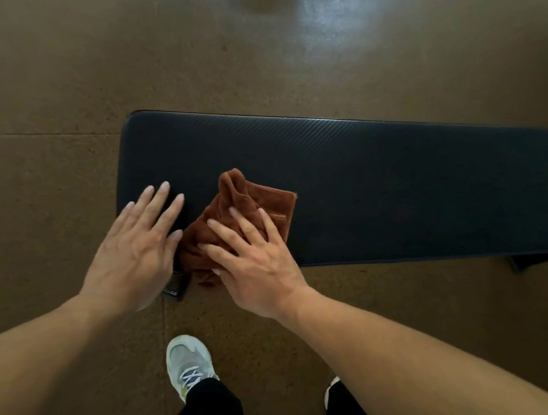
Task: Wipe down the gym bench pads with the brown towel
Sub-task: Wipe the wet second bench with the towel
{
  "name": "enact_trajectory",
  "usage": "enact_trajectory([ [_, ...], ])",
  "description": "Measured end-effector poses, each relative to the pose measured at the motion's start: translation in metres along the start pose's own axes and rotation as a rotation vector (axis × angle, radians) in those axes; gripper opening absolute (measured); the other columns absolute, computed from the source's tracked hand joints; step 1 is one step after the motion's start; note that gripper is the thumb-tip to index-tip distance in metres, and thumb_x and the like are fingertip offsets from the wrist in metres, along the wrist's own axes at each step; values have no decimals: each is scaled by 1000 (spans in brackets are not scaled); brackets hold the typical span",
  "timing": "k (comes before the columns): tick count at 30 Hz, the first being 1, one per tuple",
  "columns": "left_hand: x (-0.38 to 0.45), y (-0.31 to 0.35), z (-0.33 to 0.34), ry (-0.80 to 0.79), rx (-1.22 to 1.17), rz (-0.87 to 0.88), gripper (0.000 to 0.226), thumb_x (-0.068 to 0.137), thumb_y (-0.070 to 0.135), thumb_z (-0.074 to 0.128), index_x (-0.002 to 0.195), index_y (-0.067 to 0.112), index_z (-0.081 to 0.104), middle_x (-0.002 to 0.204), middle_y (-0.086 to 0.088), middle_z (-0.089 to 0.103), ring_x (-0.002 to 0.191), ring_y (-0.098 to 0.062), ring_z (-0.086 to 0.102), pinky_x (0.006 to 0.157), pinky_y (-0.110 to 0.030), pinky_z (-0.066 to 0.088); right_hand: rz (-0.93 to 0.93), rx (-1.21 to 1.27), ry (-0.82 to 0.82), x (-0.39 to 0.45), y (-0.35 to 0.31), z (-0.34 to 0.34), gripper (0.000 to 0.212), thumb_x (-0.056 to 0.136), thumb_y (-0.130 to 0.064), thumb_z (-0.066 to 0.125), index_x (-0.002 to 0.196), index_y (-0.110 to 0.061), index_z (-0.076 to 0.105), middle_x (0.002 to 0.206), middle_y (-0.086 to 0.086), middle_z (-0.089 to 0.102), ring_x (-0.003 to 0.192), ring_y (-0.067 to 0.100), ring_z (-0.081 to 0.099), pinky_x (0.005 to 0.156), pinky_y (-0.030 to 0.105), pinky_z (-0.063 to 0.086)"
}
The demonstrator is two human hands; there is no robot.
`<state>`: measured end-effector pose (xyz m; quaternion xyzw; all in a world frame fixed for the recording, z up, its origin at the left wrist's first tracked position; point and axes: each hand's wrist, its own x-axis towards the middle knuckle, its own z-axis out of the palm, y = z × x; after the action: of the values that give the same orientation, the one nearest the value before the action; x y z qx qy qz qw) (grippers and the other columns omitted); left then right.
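Note:
A long black bench pad runs from the middle of the view off the right edge. A crumpled brown towel lies on the pad's near left part. My right hand lies flat on the towel with fingers spread, pressing it against the pad. My left hand rests flat on the pad's left end beside the towel, fingers apart and holding nothing; its thumb touches the towel's left edge.
Brown speckled floor surrounds the bench. A dark bench foot shows under the pad's near left corner, another at the right. My left shoe stands just in front of the bench.

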<state>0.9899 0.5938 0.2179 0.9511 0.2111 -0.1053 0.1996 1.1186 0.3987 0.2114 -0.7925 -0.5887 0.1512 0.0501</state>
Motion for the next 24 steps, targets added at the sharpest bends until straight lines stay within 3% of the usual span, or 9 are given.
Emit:
enact_trajectory([
  [3, 12, 39, 10, -10, 23, 14, 65, 103, 49, 18, 161, 20, 22, 169, -2, 8, 157, -16, -1, 128, -41, 9, 44, -13, 10, -39, 54, -4, 43, 102, -41, 51, 145, -35, 55, 166, -1, 36, 158, 33, 18, 123, 66, 11],
  [7, 29, 95, 21, -61, 6, -4, 66, 102, 57, 14, 160, 28, 6, 169, 3, -3, 156, -12, -11, 127, -37, -1, 169, -36, 28, -104, 139, -14, 43, 101, -42, 52, 144, -37, 57, 165, -1, 37, 158, 35, 19, 121, 69, 14],
  [11, 46, 160, 39, -80, -49, -101, 68, 104, 55, 24, 161, 30, -2, 170, 2, -11, 155, -13, -18, 126, -35, -7, 476, -49, -10, -173, 228, -30, 50, 102, -51, 38, 151, -43, 44, 169, -4, 28, 159, 35, 12, 121, 70, 11],
  [15, 52, 204, 60, -71, -31, -185, 71, 102, 59, 21, 161, 28, -2, 169, -6, -17, 154, -20, -23, 127, -42, -6, 910, 22, 9, -216, 293, -47, 55, 106, -57, 25, 159, -46, 28, 173, -7, 12, 159, 35, 1, 124, 66, 4],
  [17, 52, 209, 68, -55, -4, -194, 71, 103, 59, 18, 162, 24, -2, 169, -8, -17, 155, -22, -23, 128, -45, -5, 1084, 86, 52, -221, 306, -51, 56, 107, -57, 28, 161, -42, 28, 173, -7, 10, 159, 34, 0, 125, 64, 4],
  [20, 47, 203, 74, -31, 50, -147, 73, 103, 61, 15, 162, 21, 0, 170, -9, -14, 155, -22, -21, 128, -47, 0, 1201, 150, 170, -211, 303, -51, 55, 108, -55, 32, 160, -37, 34, 173, -5, 16, 159, 32, 5, 126, 61, 8],
  [24, 38, 183, 75, -29, 77, -6, 73, 103, 59, 23, 162, 20, 8, 171, -7, -6, 157, -21, -14, 128, -42, 0, 1195, 170, 270, -165, 268, -47, 55, 107, -54, 30, 156, -34, 42, 170, -2, 27, 158, 31, 15, 126, 59, 16],
])
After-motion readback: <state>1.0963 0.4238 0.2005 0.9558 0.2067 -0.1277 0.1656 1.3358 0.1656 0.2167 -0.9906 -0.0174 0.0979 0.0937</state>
